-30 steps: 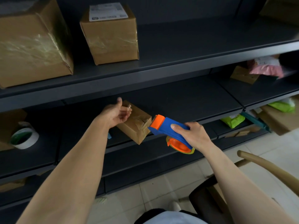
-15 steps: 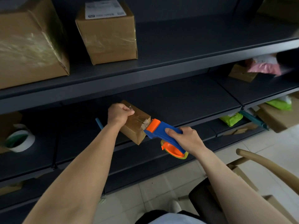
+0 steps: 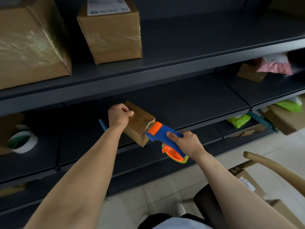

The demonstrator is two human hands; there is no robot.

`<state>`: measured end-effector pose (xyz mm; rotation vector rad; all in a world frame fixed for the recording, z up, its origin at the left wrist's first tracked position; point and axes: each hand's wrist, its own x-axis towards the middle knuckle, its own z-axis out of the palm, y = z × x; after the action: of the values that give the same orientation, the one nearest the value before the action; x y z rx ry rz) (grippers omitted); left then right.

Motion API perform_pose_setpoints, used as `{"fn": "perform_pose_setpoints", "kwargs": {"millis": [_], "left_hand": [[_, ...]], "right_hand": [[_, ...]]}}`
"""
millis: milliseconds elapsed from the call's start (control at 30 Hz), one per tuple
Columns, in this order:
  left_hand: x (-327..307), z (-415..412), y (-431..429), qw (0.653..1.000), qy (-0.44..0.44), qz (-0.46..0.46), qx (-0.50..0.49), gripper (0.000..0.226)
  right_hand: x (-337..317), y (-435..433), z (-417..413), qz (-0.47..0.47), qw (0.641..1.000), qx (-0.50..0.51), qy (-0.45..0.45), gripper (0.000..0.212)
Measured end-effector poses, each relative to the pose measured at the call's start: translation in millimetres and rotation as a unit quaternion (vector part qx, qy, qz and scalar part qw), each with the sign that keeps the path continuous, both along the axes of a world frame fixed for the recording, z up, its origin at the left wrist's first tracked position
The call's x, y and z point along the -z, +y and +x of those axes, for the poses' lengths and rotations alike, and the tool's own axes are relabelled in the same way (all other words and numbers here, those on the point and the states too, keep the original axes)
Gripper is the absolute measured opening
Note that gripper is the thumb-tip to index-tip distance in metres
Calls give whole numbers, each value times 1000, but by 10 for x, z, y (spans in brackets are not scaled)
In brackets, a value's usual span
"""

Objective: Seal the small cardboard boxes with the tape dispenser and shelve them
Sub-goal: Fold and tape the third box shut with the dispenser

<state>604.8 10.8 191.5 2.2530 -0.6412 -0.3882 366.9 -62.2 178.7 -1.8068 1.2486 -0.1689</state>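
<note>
A small cardboard box (image 3: 137, 128) sits tilted at the front edge of the middle shelf (image 3: 198, 103). My left hand (image 3: 119, 115) grips its far left corner, fingers curled over the top. My right hand (image 3: 188, 142) holds the blue and orange tape dispenser (image 3: 162, 134), whose orange head presses against the box's right end, where clear tape lies along the top seam.
Two larger taped boxes (image 3: 112, 30) stand on the upper shelf. A tape roll (image 3: 22, 141) lies at the left of the middle shelf. Parcels and bags (image 3: 239, 120) crowd the right shelves. A wooden chair arm (image 3: 272, 167) and boxes (image 3: 249, 180) are at lower right.
My left hand closed onto the box's far corner. The dispenser moved left onto the box's right end, and the view drifted slightly.
</note>
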Motion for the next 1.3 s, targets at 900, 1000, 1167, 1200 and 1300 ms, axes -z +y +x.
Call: {"fn": "perform_pose_setpoints", "kwargs": {"millis": [900,1000,1167,1200,1300], "left_hand": [[204,-322,134,975,-95,73,187,37],[202,-350,133,977,-99,70,177,40],[153,-487,116,969,-127,125,169,65],[146,-509,106,963,-155,136,173,66],[134,-558,73,955,-185,150,178,62]], "right_hand": [[502,33,-421,36,999,18,-6,52],[607,67,-644,32,998,12,47,52],[536,9,-353,16,994,-44,103,60],[525,-6,-294,21,992,-51,114,59],[537,-30,-191,27,988,-59,139,56]]}}
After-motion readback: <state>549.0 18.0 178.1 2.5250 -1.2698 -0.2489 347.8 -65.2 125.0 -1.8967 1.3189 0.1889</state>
